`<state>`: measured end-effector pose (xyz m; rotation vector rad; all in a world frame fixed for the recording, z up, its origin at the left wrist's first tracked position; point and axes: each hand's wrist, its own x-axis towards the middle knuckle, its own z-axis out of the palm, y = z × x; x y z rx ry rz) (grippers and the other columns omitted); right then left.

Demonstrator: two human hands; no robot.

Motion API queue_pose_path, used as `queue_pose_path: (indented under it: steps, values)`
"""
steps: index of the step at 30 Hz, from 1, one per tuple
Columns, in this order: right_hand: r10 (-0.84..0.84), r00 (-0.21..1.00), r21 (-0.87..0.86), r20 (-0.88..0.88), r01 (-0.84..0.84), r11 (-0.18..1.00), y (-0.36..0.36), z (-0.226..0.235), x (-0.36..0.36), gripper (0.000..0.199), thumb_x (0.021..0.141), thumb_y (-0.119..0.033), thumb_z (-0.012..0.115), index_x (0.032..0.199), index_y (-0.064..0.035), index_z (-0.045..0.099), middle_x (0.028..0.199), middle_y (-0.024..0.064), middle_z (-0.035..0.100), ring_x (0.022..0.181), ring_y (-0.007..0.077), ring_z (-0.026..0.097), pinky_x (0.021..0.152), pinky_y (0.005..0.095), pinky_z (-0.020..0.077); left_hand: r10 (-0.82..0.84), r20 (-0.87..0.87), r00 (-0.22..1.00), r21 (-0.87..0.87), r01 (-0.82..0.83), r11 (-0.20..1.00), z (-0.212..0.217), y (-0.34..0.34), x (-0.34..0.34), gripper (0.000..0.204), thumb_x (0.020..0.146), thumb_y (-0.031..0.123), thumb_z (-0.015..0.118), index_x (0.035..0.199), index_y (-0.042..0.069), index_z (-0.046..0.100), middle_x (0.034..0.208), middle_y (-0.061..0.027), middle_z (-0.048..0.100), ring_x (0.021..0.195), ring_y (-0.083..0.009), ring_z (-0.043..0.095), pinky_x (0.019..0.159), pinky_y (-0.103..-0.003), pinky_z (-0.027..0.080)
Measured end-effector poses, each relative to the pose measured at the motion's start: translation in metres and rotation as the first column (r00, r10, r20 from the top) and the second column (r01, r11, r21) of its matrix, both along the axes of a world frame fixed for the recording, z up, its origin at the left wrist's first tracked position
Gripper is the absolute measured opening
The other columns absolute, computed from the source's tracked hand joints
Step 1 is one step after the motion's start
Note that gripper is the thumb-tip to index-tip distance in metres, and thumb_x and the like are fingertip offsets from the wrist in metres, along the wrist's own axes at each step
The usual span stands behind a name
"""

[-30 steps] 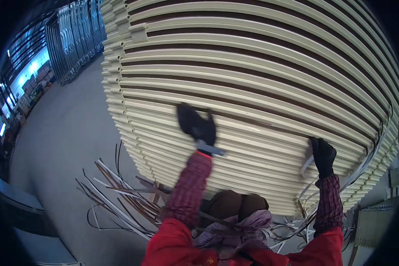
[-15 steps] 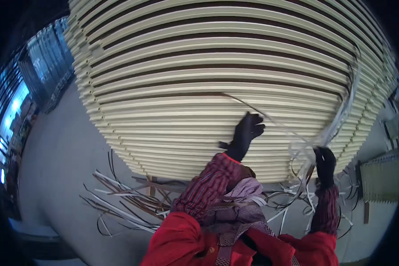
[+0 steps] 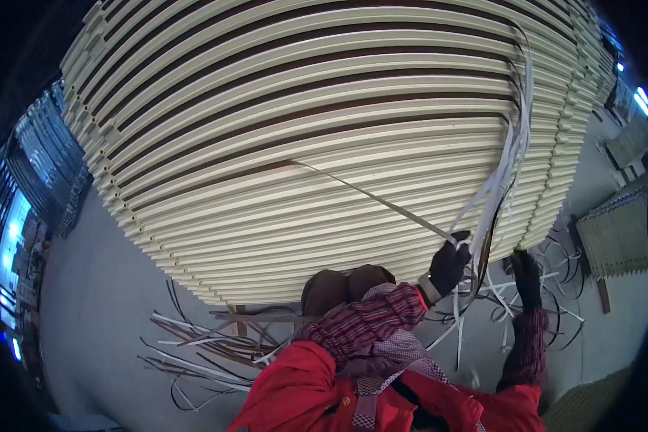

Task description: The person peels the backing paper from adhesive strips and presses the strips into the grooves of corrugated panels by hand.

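two hands: our left hand (image 3: 448, 269) grips a pale strip (image 3: 381, 200); our right hand (image 3: 528, 281) is by the cream slatted stack (image 3: 302, 237), its grip we cannot tell.
pale strip: runs straight from between the slats to our left hand; if it jams there, it could snap back.
hanging bundle (image 3: 505, 169): just beside our left hand, so it might tangle.
floor strips (image 3: 227, 351): could trip us if we step among them.
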<state>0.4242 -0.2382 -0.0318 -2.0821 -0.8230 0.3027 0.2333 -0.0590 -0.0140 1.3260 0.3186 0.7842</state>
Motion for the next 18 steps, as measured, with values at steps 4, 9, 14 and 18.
queue_pose_path:
  steps: [4, 9, 14, 18]
  values:
    - [0.613, 0.749, 0.336, -0.251, -0.526, 0.781, 0.159, 0.108, -0.092, 0.059, 0.085, -0.017, 0.061, 0.136, -0.0085, 0.032, 0.118, 0.0103, 0.052, 0.096, 0.0158, 0.055, 0.08, 0.0295, 0.0456, 0.122, -0.207, 0.971, 0.536, 0.009, 0.844, -0.03, 0.02, 0.001, 0.049, 0.083, 0.029, 0.058, 0.124, 0.004, 0.045, 0.095, -0.0195, 0.058, 0.09, -0.0278, 0.06, 0.075, -0.037, 0.049]
    - [0.866, 0.493, 0.121, -0.082, -0.858, 0.5, 0.209, 0.097, -0.122, 0.065, 0.077, -0.023, 0.068, 0.132, -0.0077, 0.036, 0.095, 0.0126, 0.062, 0.078, 0.0157, 0.06, 0.066, 0.0316, 0.0494, 0.262, -0.104, 0.959, 0.701, -0.117, 0.704, -0.055, 0.13, -0.111, 0.072, 0.066, 0.024, 0.075, 0.127, 0.003, 0.042, 0.123, -0.0171, 0.049, 0.114, -0.0311, 0.047, 0.094, -0.041, 0.039]
    - [0.391, 0.673, 0.015, 0.627, -0.513, 0.858, 0.18, 0.104, -0.123, 0.029, 0.084, -0.018, 0.058, 0.111, -0.0067, 0.057, 0.073, 0.0106, 0.062, 0.057, 0.0206, 0.061, 0.053, 0.0323, 0.0489, 0.937, 0.321, -0.139, 0.847, -0.4, -0.35, 0.038, 0.305, -0.28, 0.061, 0.088, 0.032, 0.05, 0.133, -0.004, 0.031, 0.134, -0.0232, 0.037, 0.124, -0.0363, 0.034, 0.1, -0.042, 0.03]
    - [0.561, 0.41, -0.211, 0.719, -0.64, 0.738, 0.147, 0.114, -0.137, 0.021, 0.082, -0.014, 0.056, 0.103, -0.0112, 0.058, 0.083, 0.0068, 0.063, 0.062, 0.0226, 0.061, 0.048, 0.0354, 0.0457, 0.917, 0.093, -0.389, 0.907, -0.346, -0.239, 0.038, 0.346, -0.279, 0.061, 0.09, 0.037, 0.043, 0.135, -0.002, 0.029, 0.139, -0.0207, 0.03, 0.129, -0.0343, 0.029, 0.101, -0.046, 0.028]
